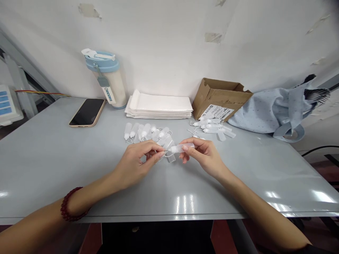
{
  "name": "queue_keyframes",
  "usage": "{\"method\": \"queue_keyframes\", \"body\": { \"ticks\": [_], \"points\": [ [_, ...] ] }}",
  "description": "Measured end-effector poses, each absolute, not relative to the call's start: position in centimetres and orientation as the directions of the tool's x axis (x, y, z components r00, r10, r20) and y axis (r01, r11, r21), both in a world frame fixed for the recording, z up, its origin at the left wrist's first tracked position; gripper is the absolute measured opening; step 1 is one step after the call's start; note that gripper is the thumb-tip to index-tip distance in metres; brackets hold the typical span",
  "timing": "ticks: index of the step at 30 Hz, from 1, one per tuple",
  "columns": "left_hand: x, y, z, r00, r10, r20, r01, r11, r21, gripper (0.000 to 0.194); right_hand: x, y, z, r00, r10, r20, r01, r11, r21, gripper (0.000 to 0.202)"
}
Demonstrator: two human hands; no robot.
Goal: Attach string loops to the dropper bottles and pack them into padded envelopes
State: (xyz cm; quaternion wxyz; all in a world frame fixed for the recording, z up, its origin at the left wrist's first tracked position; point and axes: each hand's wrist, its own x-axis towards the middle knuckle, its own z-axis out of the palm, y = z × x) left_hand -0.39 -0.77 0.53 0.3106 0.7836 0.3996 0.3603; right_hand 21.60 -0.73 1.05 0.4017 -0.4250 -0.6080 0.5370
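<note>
My right hand (pixel 202 153) grips a small translucent squeeze bottle (pixel 181 147), tilted almost level, its narrow nozzle pointing left. My left hand (pixel 144 155) is closed in a pinch on a thin pin-like piece (pixel 165 151) at the nozzle's tip. Whether the pin sits inside the nozzle I cannot tell. Right behind my hands lies a group of similar small bottles (pixel 145 130) with white tips and thin cords. A second group of bottles (pixel 212 127) lies farther right, in front of the cardboard box.
White padded envelopes (pixel 161 104) are stacked against the wall. To their right stand an open cardboard box (pixel 221 98) and a blue cloth bag (pixel 262 111). A tumbler (pixel 112 83) and a phone (pixel 87 113) are at the left on the grey table (pixel 47 158).
</note>
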Motion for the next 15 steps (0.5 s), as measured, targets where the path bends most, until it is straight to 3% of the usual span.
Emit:
{"method": "queue_keyframes", "body": {
  "ticks": [15],
  "points": [
    [-0.23,-0.85,0.16,0.437,0.801,0.410,0.401,-0.581,0.708,0.013,21.27,-1.45,0.99,-0.321,0.941,0.109,0.196,0.179,-0.964,0.020]
  ]
}}
